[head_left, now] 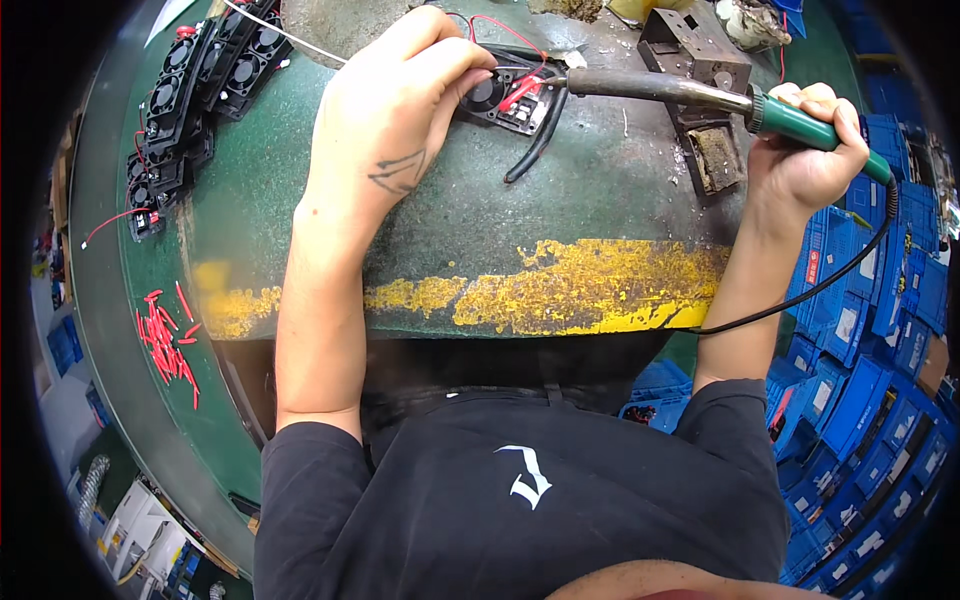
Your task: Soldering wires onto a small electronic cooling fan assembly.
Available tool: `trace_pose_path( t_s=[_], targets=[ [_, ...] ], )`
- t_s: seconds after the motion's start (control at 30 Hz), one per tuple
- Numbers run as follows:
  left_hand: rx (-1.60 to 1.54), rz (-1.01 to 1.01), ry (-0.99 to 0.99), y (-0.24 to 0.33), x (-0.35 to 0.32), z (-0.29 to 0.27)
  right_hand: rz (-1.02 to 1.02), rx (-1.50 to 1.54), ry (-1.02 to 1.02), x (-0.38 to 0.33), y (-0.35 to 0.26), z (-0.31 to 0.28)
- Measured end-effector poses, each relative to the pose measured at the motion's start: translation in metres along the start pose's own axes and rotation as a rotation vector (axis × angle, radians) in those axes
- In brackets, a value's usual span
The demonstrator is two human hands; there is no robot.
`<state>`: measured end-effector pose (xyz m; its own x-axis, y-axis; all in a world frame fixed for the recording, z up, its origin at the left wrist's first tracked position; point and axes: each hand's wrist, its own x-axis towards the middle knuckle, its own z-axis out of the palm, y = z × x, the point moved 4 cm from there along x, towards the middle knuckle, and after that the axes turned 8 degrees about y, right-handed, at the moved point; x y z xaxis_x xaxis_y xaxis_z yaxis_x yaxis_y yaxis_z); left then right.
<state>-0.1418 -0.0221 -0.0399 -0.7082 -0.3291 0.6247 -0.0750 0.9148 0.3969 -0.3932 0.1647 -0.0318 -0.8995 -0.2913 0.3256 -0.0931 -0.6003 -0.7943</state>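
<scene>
My right hand (815, 150) grips the green handle of a soldering iron (650, 87), its long metal barrel pointing left. The iron's tip is at the red wires and small parts on a black fan assembly (522, 113) lying on the bench. My left hand (405, 90) is closed in a pinch just left of that spot. Between its fingers runs a thin silvery solder wire (290, 35), which enters from the upper left and comes out toward the iron's tip. A black cable (540, 145) curves along the fan assembly's right side. The exact contact point is too small to make out.
A metal stand (700, 60) with a sponge tray (715, 160) is at the right. Several fan assemblies (170, 110) are piled at the left, above loose red sleeves (165, 335). The bench's near edge has worn yellow paint (590, 290). Blue bins (850, 320) are stacked at right.
</scene>
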Motion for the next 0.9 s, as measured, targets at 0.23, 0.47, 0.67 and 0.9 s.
trace_pose_path(
  t_s=[0.23, 0.47, 0.67, 0.9],
  targets=[
    [-0.005, 0.009, -0.005, 0.0, 0.001, 0.001, 0.007, 0.034, 0.065, 0.004, -0.002, -0.004],
    [-0.018, 0.043, -0.006, 0.006, 0.001, 0.002, 0.065, 0.05, 0.027, 0.007, 0.0, -0.011],
    [-0.006, 0.044, -0.026, 0.005, 0.001, 0.003, 0.087, 0.022, 0.06, 0.006, 0.0, -0.011],
    [0.011, 0.056, -0.02, 0.004, -0.001, 0.005, 0.145, 0.026, -0.073, 0.017, 0.002, -0.027]
  ],
)
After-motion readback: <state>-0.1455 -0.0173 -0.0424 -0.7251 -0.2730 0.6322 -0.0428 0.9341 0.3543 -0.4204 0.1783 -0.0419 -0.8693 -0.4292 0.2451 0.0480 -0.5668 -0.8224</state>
